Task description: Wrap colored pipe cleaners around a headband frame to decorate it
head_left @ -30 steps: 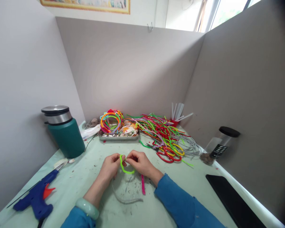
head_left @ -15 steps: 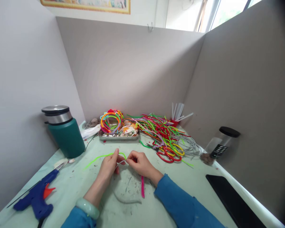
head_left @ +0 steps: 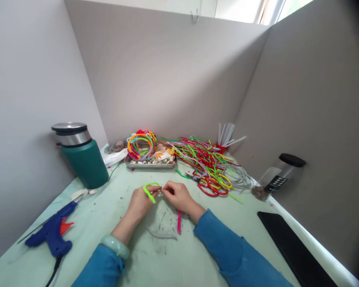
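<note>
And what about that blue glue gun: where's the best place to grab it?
Probably the glue gun's handle, with the left hand coming from above on the near side. The gun lies on its side, its metal nozzle pointing away from the person, while the handle slants toward the near edge. That grip keeps fingers off the nozzle.

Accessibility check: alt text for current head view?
Left hand and right hand are close together over a green table, a bent lime pipe cleaner across the left. Behind: metal tray, tangled pipe cleaners, scissors; at left, bottle and glue gun.
</note>
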The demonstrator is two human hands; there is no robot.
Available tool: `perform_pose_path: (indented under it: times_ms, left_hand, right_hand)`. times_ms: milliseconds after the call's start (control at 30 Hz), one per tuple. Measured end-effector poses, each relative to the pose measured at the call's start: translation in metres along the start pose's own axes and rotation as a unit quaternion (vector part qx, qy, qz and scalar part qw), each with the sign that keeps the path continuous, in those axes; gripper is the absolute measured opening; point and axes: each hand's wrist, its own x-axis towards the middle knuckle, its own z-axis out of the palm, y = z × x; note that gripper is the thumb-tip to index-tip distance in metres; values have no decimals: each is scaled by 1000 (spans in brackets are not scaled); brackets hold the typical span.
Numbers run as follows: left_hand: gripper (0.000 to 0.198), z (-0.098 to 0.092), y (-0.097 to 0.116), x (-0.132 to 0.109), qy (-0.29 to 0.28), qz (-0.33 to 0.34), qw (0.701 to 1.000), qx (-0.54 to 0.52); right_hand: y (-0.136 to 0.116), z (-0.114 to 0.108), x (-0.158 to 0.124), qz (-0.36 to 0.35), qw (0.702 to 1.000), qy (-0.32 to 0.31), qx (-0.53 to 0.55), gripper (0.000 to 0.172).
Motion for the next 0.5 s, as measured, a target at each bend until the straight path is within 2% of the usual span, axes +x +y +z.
perform_pose_path:
  times_ms: [100, 200, 267, 333, 400, 467, 500]
  left_hand:
    - [24, 3, -2, 0, -18, 16, 998, 54]
    - [25, 4, -1, -3, -37, 4, 994, 100]
    - [25, 4, 1, -4, -41, 9, 992, 121]
    - [26, 3, 3, -4, -51, 6, 991, 128]
    - [26, 3, 2, -4, -54, -10, 990, 127]
    - [26, 4, 1, -3, -54, -10, 989, 135]
    - [26, 4, 1, -3, -48, -9, 989, 137]
  right_hand:
    - [-9, -17, 4, -32, 997, -39, -55, 11]
    - [-41, -46, -2, -61, 994, -23, -85, 21]
    - [-75, -67, -17, -98, 994, -39, -17, 23]
    - [-112, -87, -40, -135, 977, -136, 94, 28]
    - [-145, -100, -67, -182, 933, -237, 202, 30]
    - [-168, -106, -95, -244, 846, -375, 289, 21]
    - [-175, -105, -107, -247, 810, -430, 312, 20]
